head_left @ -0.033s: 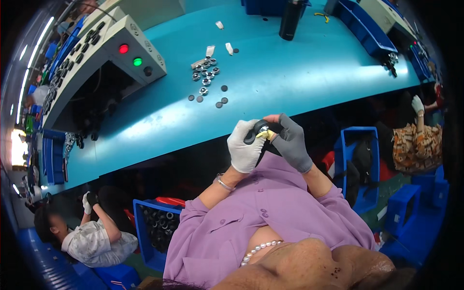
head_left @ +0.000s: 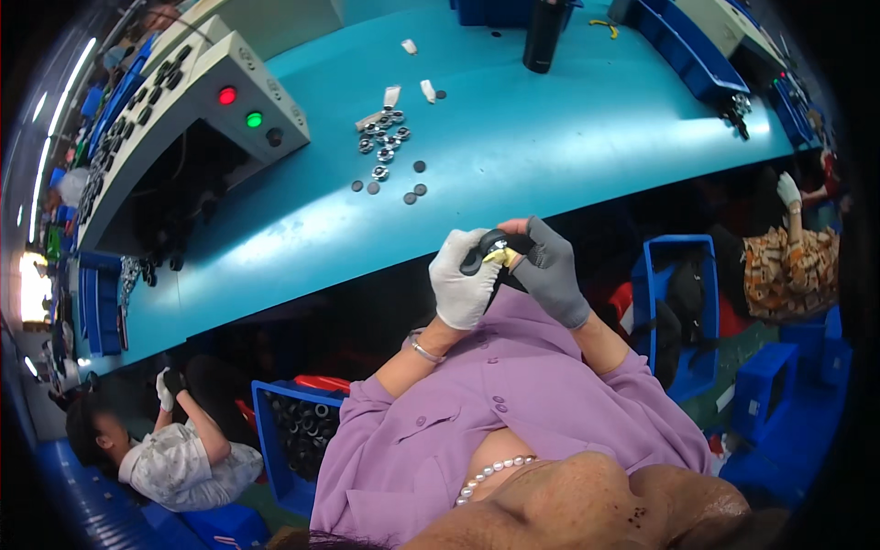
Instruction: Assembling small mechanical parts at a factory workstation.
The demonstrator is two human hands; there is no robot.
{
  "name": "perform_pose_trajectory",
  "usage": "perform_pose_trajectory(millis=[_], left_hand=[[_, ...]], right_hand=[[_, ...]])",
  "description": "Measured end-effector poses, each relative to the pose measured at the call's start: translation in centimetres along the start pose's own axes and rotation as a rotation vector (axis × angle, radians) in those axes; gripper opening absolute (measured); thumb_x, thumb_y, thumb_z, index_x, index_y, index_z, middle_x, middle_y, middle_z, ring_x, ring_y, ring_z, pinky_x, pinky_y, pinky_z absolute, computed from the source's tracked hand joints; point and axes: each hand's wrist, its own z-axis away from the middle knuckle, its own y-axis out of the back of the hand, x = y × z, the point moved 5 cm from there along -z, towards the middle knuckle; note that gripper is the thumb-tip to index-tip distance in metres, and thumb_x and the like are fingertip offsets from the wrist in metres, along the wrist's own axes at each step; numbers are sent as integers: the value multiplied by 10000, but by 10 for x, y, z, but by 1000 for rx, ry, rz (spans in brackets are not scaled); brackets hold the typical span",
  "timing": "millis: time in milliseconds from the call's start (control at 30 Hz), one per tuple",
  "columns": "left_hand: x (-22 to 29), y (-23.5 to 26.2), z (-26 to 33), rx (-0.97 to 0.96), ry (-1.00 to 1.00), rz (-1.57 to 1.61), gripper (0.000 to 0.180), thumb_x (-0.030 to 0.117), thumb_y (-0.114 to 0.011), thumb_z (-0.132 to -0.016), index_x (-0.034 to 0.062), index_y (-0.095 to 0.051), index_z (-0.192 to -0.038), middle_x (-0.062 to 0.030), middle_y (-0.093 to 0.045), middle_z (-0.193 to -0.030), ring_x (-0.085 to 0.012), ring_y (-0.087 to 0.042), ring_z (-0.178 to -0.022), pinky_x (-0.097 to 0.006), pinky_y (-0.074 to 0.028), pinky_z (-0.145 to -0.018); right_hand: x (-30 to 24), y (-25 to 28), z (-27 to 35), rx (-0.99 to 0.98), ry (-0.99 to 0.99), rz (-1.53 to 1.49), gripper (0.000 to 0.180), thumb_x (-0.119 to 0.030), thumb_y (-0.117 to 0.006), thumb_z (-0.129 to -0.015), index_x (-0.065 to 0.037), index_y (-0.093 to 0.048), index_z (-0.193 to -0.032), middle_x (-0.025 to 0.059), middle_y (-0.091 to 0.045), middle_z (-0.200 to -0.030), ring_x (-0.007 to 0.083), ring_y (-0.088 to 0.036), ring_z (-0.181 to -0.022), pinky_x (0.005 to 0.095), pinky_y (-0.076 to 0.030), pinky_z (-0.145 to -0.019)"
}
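In front of my chest, my left hand (head_left: 458,282), in a white glove, is closed on a black wheel-like part (head_left: 493,242) with a shiny metal centre. From the other side my right hand (head_left: 552,275), in a grey glove with bare fingertips, is closed on the same part. Something yellow covers a fingertip against the metal centre. The fingers partly hide the part, so its full shape does not show. Beyond my hands, several shiny metal pieces (head_left: 386,153) lie clustered on the blue-green table (head_left: 302,243), with several black discs (head_left: 420,191) nearby.
A grey machine (head_left: 284,117) with lit red and green buttons stands at left. At the back are a black bottle (head_left: 541,41) and a blue tray (head_left: 687,55). Blue crates flank me, the left one (head_left: 266,431) holding black rings. Two people sit at either side.
The whole view has shifted slightly, with the table things a little further left. Both hands keep their grip on the black part.
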Motion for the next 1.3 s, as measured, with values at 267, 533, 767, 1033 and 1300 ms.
perform_pose_trajectory(millis=[267,533,767,1033,1300], left_hand=[[-43,-24,42,-109,582,412,135,-14,-680,-897,-28,-679,-1031,-49,-657,-790,-80,-590,-587,-213,-447,-519],[-92,-56,52,-196,712,337,139,90,-679,-931,8,-701,-1040,-40,-668,-772,-84,-596,-575,-223,-468,-502],[-94,-61,65,-245,901,496,257,266,-661,-987,35,-700,-1093,-38,-649,-703,-103,-569,-506,-217,-381,-442],[-87,-60,59,-301,691,309,200,85,-742,-875,15,-724,-1062,-51,-701,-804,-92,-634,-622,-230,-489,-506],[-70,-47,51,-189,85,-144,167,76,-795,-742,35,-723,-886,-125,-711,-831,-260,-715,-736,-330,-560,-682]], right_hand=[[40,3,47,179,-42,100,212,16,-662,-870,-4,-569,-1060,49,-650,-936,86,-638,-821,247,-530,-725],[79,18,66,321,-22,399,203,36,-646,-873,-7,-596,-1065,61,-660,-892,101,-653,-769,247,-520,-685],[101,32,72,270,-264,-21,229,17,-587,-918,11,-609,-1146,37,-676,-979,74,-627,-808,237,-521,-718],[93,40,74,139,-148,13,383,8,-516,-924,22,-587,-1300,56,-662,-1081,104,-615,-991,235,-492,-886],[59,33,69,166,282,511,259,2,-620,-881,-10,-711,-1123,138,-645,-873,263,-654,-772,310,-509,-693]])
